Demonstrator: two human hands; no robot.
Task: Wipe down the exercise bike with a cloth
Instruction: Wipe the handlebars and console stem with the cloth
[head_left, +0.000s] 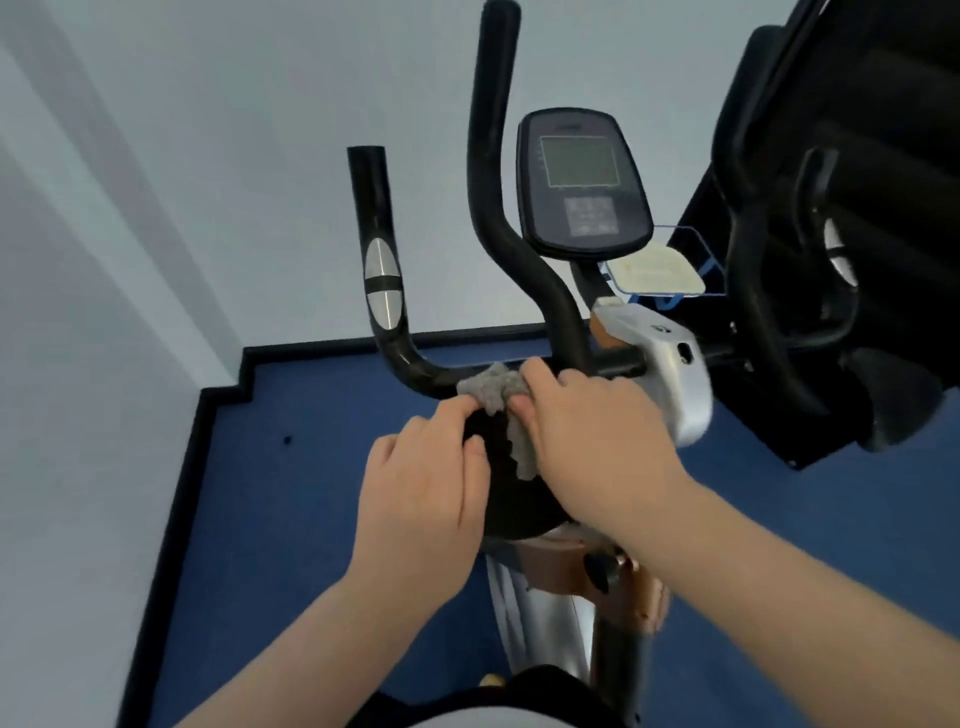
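While the right hand (587, 431) presses the grey cloth (493, 389) onto the exercise bike (540, 322) handlebar, fingers curled over it, the left hand (421, 478) pinches its hanging edge. Cloth looks soft, light, limp; best bunched in the palm.

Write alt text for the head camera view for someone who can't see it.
Both hands work a grey cloth on the black handlebar of an exercise bike: the right hand grips the cloth, the left hand pinches its edge. The bike's console stands above, over blue floor.
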